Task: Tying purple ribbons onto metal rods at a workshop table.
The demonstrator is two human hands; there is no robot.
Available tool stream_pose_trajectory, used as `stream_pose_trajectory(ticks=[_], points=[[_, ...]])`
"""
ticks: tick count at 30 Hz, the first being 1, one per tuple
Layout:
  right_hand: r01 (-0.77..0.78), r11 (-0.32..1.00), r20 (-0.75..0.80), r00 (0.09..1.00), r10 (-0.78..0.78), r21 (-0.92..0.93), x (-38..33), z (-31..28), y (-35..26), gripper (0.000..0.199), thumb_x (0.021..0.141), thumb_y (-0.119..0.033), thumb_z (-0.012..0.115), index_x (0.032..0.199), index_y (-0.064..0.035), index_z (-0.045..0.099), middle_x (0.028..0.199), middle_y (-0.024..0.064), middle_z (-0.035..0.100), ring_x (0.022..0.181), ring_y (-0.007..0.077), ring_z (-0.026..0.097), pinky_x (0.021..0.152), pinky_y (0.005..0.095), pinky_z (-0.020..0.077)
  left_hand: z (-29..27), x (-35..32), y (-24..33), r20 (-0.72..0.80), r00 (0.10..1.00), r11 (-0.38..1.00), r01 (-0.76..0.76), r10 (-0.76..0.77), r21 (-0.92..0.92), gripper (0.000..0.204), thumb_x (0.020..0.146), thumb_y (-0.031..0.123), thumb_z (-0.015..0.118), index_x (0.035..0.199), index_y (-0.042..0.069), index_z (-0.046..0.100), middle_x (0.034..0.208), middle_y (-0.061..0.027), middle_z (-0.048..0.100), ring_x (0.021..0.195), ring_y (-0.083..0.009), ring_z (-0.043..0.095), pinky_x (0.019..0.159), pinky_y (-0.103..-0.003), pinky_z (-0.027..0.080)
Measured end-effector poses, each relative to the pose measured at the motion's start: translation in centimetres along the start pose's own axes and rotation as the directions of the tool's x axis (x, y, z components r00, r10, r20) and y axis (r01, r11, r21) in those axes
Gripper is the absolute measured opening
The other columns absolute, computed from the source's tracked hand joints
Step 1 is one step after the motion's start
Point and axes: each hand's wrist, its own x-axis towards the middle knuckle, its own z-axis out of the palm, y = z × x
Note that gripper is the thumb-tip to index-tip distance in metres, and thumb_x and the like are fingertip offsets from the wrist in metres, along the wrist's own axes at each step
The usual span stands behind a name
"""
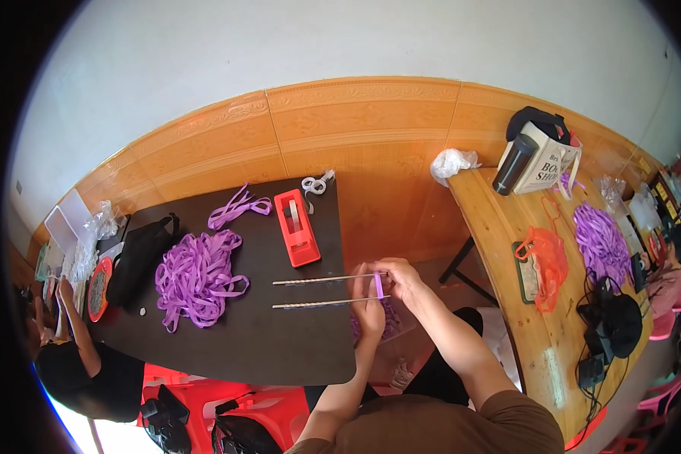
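Two thin pale rods [321,304] with twisted-looking ends lie roughly parallel, reaching left from my hands over the dark table. A short purple ribbon [379,285] spans the gap between them near their right ends. My left hand [367,309] is closed around the rods just left of that ribbon; some of its fingers are hidden. My right hand [402,281] bends in from the right, fingers closed at the ribbon and the rods' right ends. Loose purple ribbon [200,276] lies heaped on the table, with a smaller bundle [238,208] behind it.
The dark table [280,356] also bears a red tape dispenser [296,231], white tape rolls [314,185] and a black bag [140,261]. On the wooden table [492,219] are a tumbler [514,165], tote bag, orange plastic bag and more ribbon. Another person [87,371] is at far left.
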Motion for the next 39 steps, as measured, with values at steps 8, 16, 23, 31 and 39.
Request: stream_pose_trajectory(ticks=[8,16,23,31,39], points=[[-0.142,0.97,-0.03,0.988,0.151,0.198,2.4,-4.9,4.5,0.016,0.081,-0.007,0.058,0.065,-0.0104,0.053,0.053,-0.0019,0.045,0.04,0.0072,0.036,0.038,0.0192,0.0279,-0.3,-0.1,-0.3,0.206,0.946,0.92,0.301,-0.253,-0.253,0.015,0.09,0.005,0.052,0.097,-0.002,0.063,0.106,-0.0077,0.059,0.086,-0.015,0.059,0.078,-0.026,0.047],[-0.465,0.863,0.069,0.885,0.461,0.2,0.4,-11.3,12.4,0.017,0.084,-0.013,0.055,0.069,-0.0092,0.048,0.054,-0.0029,0.041,0.041,0.0068,0.036,0.037,0.0197,0.0247,-0.7,-1.2,-1.5,0.16,0.915,0.9,0.395,-0.37,-0.182,0.021,0.087,0.013,0.062,0.097,-0.005,0.064,0.088,-0.0107,0.065,0.079,-0.0152,0.061,0.076,-0.026,0.047],[-0.462,0.873,0.022,0.885,0.464,0.158,-1.2,-12.5,14.5,0.013,0.081,-0.01,0.057,0.072,-0.0097,0.048,0.06,0.0009,0.045,0.045,0.0089,0.038,0.042,0.0228,0.0278,-0.9,-1.1,-1.1,0.174,0.875,0.837,0.482,-0.451,-0.258,0.019,0.083,0.008,0.063,0.098,-0.005,0.065,0.086,-0.012,0.067,0.079,-0.0172,0.063,0.074,-0.026,0.049],[-0.231,0.969,0.156,0.964,0.216,0.087,-0.8,-13.2,13.2,0.011,0.084,-0.011,0.057,0.095,-0.0115,0.059,0.079,0.0068,0.058,0.059,0.014,0.051,0.051,0.0252,0.0352,-0.9,-1.3,-0.9,0.176,0.887,0.855,0.46,-0.427,-0.24,0.018,0.084,0.007,0.062,0.098,-0.003,0.066,0.087,-0.0114,0.067,0.076,-0.015,0.062,0.07,-0.025,0.049],[0.132,0.966,0.107,0.981,-0.159,0.221,-3.7,-10.5,11.5,0.03,0.087,-0.01,0.059,0.116,-0.0094,0.057,0.105,0.0042,0.06,0.096,0.0124,0.054,0.079,0.024,0.0384,-1.3,-1.1,-0.9,0.184,0.842,0.795,0.539,-0.507,-0.279,0.019,0.083,0.01,0.065,0.096,-0.003,0.064,0.083,-0.0118,0.066,0.067,-0.0177,0.063,0.06,-0.026,0.051]])
